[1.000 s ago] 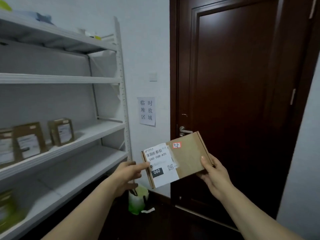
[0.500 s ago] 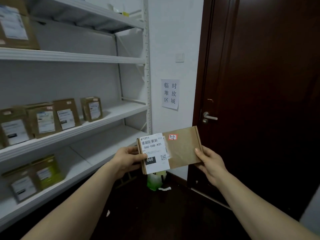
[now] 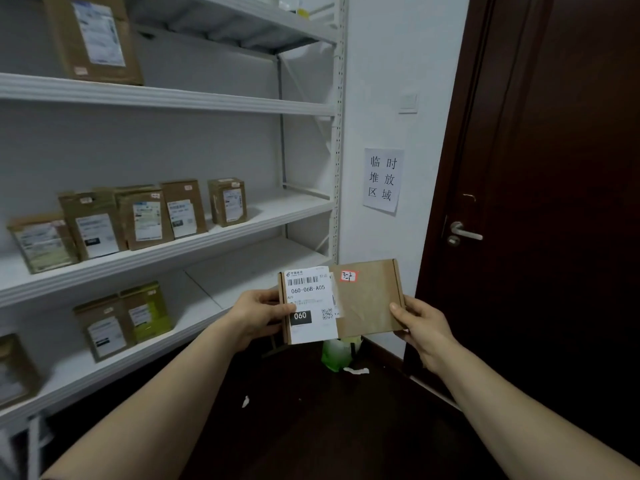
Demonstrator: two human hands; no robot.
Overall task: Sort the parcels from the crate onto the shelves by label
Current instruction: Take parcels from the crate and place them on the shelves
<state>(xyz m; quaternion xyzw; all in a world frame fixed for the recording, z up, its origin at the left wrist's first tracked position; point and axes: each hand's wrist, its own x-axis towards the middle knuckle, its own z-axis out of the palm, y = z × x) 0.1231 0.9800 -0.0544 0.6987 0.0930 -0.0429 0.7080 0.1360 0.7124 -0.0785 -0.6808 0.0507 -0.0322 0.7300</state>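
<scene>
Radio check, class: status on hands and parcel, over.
Left hand grips parcel at left edge, right hand its right edge. Parcel off the shelves, label 060-06B-A05 showing. Nothing blocking.

Flat brown parcel (image 3: 367, 299) is up in front of the shelving (image 3: 337, 133), just off its right-hand post and level with the lower shelf. Long edge near level, face to the camera. White label (image 3: 310, 303) on its left end reads 060-06B-A05, with a black 060 tag below. Red-edged sticker (image 3: 348, 276) sits top middle. Left hand (image 3: 258, 315) grips the label end, right hand (image 3: 420, 325) the bare end. Boxed parcels (image 3: 145, 220) stand upright along the shelving's middle shelf.
</scene>
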